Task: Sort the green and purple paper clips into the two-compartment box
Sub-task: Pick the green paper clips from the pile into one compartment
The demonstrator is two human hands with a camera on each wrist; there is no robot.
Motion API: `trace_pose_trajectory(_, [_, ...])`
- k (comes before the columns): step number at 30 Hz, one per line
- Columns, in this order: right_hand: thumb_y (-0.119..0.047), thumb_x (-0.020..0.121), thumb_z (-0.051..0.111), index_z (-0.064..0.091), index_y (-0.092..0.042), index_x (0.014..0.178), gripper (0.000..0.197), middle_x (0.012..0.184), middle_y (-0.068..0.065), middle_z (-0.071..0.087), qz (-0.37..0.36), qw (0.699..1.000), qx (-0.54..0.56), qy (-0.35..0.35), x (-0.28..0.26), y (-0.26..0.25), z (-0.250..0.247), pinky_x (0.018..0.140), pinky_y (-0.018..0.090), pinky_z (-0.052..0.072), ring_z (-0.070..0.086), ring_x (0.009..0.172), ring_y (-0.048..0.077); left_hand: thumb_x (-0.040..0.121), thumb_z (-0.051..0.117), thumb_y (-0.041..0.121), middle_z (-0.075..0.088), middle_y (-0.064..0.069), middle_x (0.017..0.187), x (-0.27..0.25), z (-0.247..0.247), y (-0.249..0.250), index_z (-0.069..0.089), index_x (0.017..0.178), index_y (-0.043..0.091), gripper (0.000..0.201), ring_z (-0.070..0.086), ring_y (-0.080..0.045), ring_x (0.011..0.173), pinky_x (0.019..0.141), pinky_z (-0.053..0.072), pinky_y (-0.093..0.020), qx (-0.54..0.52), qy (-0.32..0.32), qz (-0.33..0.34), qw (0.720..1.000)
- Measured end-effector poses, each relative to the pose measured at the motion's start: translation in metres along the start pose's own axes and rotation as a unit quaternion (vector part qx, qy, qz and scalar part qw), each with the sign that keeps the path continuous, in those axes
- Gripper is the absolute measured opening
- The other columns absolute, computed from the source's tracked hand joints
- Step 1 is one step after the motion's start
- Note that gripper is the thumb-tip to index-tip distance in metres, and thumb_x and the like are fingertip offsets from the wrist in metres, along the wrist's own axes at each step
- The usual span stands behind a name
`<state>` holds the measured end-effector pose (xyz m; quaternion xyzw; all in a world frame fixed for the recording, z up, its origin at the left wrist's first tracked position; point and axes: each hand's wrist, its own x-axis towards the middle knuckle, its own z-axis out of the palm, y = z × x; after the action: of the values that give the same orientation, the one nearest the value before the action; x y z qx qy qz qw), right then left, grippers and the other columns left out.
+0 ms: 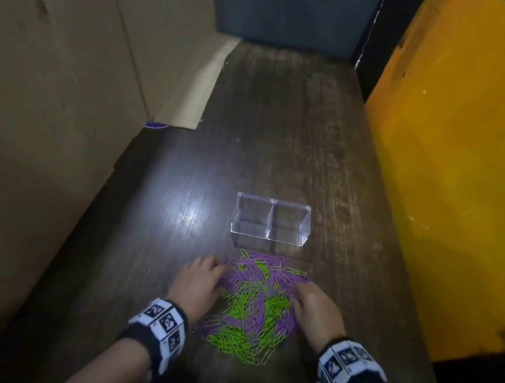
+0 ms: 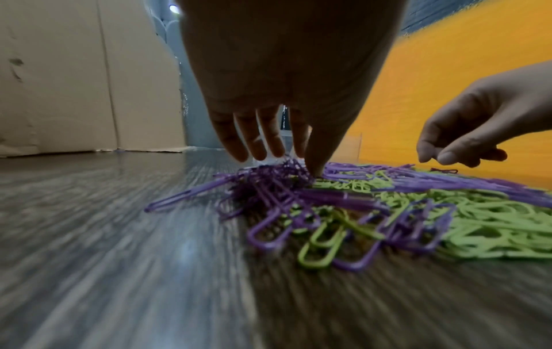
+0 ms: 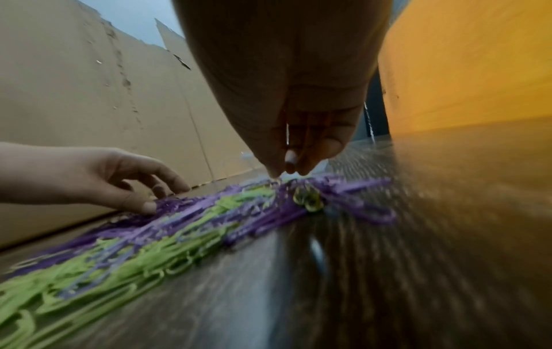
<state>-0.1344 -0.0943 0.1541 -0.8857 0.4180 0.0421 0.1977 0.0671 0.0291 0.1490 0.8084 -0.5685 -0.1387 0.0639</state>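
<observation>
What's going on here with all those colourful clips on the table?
A person is sorting a mixed pile of green and purple paper clips on a dark wooden table. Both hands are at the pile's far end: the left hand touches purple clips at its left edge, while the right hand reaches down with fingertips together on the right side. The clear two-compartment box sits just beyond the pile, and both its compartments look empty, so sorting has barely begun.

head above, wrists low, shared clips (image 1: 257,307)

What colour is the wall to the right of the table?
Orange-yellow wall; the head view shows it best.
</observation>
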Motion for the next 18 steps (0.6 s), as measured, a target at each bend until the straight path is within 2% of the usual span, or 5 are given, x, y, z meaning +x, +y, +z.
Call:
trace_pose_trajectory(4, [-0.024, 0.094, 0.046, 0.048, -0.024, 0.131, 0.036, 0.127, 0.001, 0.05, -0.061, 0.998, -0.007, -0.014, 0.011, -0.01, -0.001, 0.089, 0.034, 0.046, 0.053, 0.117, 0.022, 0.091, 0.048, 0.037, 0.044, 0.002, 0.134, 0.011, 0.002, 0.011, 0.043, 0.133, 0.028, 0.043, 0.039, -0.021, 0.124, 0.101, 0.033, -0.034, 0.028, -0.019, 0.05, 0.998])
trace_pose_trajectory(8, [-0.027, 0.095, 0.043, 0.048, -0.024, 0.129, 0.035, 0.123, 0.004, 0.051, -0.097, 0.992, -0.065, -0.05, 0.032, -0.019, -0.005, 0.087, 0.036, 0.046, 0.051, 0.117, 0.024, 0.093, 0.045, 0.039, 0.047, -0.001, 0.132, 0.029, 0.001, 0.014, 0.048, 0.127, 0.026, 0.037, 0.042, -0.023, 0.124, 0.101, 0.034, -0.035, 0.06, -0.056, 0.045, 0.996])
trace_pose_trajectory(13, [-0.024, 0.094, 0.043, 0.057, -0.015, 0.112, 0.024, 0.12, 0.006, 0.058, -0.068, 0.996, -0.05, -0.039, 0.045, -0.014, -0.014, 0.086, 0.034, 0.044, 0.054, 0.114, 0.026, 0.094, 0.045, 0.032, 0.054, -0.005, 0.121, 0.041, -0.008, 0.006, 0.056, 0.116, 0.02, 0.027, 0.051, -0.025, 0.116, 0.092, 0.042, -0.034, 0.009, -0.061, -0.002, 0.998])
trace_pose_trajectory(16, [-0.023, 0.093, 0.045, 0.058, -0.012, 0.108, 0.023, 0.119, 0.005, 0.06, -0.01, 1.0, -0.001, -0.006, 0.044, -0.011, -0.026, 0.084, 0.033, 0.045, 0.057, 0.11, 0.025, 0.093, 0.047, 0.03, 0.053, -0.006, 0.122, 0.047, -0.016, 0.002, 0.055, 0.119, 0.018, 0.029, 0.052, -0.026, 0.115, 0.089, 0.044, -0.036, -0.024, -0.055, -0.043, 0.997])
trace_pose_trajectory(18, [-0.028, 0.092, 0.047, 0.06, -0.014, 0.101, 0.021, 0.11, 0.006, 0.065, 0.029, 0.999, 0.017, -0.005, 0.035, -0.012, -0.031, 0.08, 0.032, 0.047, 0.061, 0.102, 0.026, 0.092, 0.049, 0.031, 0.052, -0.005, 0.122, 0.045, -0.02, 0.004, 0.053, 0.121, 0.019, 0.032, 0.051, -0.025, 0.114, 0.091, 0.042, -0.035, -0.023, -0.025, -0.035, 0.999])
